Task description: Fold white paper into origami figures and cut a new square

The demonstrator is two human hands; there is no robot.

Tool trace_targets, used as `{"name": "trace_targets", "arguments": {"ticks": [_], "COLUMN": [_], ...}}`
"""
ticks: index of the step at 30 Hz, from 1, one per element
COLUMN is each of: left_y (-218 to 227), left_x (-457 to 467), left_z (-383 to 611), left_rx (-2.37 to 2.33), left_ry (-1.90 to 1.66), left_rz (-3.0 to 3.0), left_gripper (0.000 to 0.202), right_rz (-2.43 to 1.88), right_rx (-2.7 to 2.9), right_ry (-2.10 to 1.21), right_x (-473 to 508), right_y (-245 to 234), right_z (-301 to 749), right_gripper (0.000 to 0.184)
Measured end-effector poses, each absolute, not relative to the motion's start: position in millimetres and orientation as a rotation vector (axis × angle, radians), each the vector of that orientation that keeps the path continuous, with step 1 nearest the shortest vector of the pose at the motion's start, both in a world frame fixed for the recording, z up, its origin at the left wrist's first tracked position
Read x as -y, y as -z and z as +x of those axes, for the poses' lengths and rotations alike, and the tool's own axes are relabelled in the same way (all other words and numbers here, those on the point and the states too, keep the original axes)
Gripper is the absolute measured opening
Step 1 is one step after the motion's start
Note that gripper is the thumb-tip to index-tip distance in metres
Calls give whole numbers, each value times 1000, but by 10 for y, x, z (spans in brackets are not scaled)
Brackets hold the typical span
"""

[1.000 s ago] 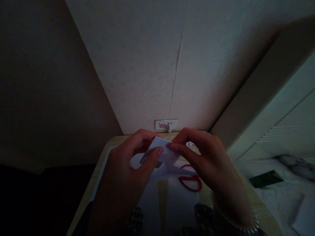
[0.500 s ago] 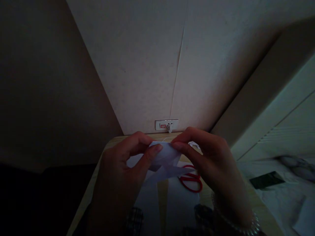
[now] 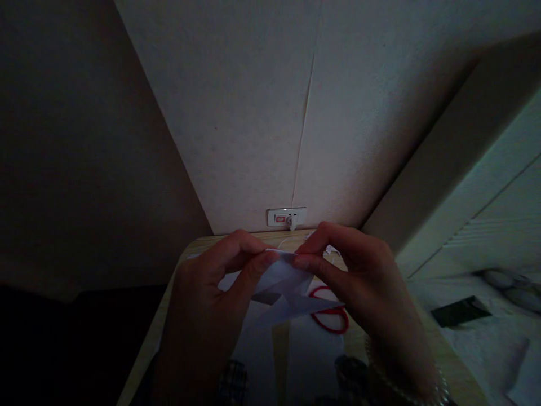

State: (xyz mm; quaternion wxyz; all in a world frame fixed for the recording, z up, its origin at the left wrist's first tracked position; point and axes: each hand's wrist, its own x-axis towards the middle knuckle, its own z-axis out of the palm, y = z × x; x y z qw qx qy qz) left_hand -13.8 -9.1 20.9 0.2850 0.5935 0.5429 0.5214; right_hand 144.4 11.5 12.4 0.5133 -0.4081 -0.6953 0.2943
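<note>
Between my hands is a piece of folded white paper (image 3: pixel 281 276), its upper edge pinched from both sides. My left hand (image 3: pixel 220 287) grips that edge between thumb and forefinger. On the other side, my right hand (image 3: pixel 355 276) pinches the paper's upper right part the same way. A pointed flap of the paper sticks out to the right, below my right fingers. Under it lie red-handled scissors (image 3: pixel 332 330), whose blades are hidden. White sheets (image 3: pixel 313 355) rest on the table beneath my hands.
The light wooden table (image 3: pixel 198 243) meets a wall with a socket (image 3: pixel 274 217) and a white plug (image 3: pixel 291 223) in it. Small paper scraps (image 3: pixel 332 250) lie near the back edge. To the right, lower down, is a dark green packet (image 3: pixel 460 311) on a pale surface.
My right fingers have shifted slightly left along the paper's top edge, closer to my left thumb. The pointed flap now reaches farther right, over the scissors' handles.
</note>
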Motion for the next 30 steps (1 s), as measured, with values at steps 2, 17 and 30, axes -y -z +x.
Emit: {"name": "trace_targets", "arguments": {"ticks": [2, 17, 30], "left_y": [-212, -194, -193], "left_x": [90, 127, 57], "left_z": [-149, -189, -64], "left_rx": [-1461, -1009, -1233], "left_ry": [-1398, -1314, -1524], "left_rz": [1592, 1243, 1333], "left_gripper": [19, 70, 30], "right_rz": [-965, -1010, -966], "right_rx": [1679, 1469, 1626], "right_ry": [-713, -608, -778], "right_x": [-122, -114, -86], "right_y": [-128, -125, -119], "right_z": [1451, 1467, 1479], "right_gripper": [20, 17, 13]}}
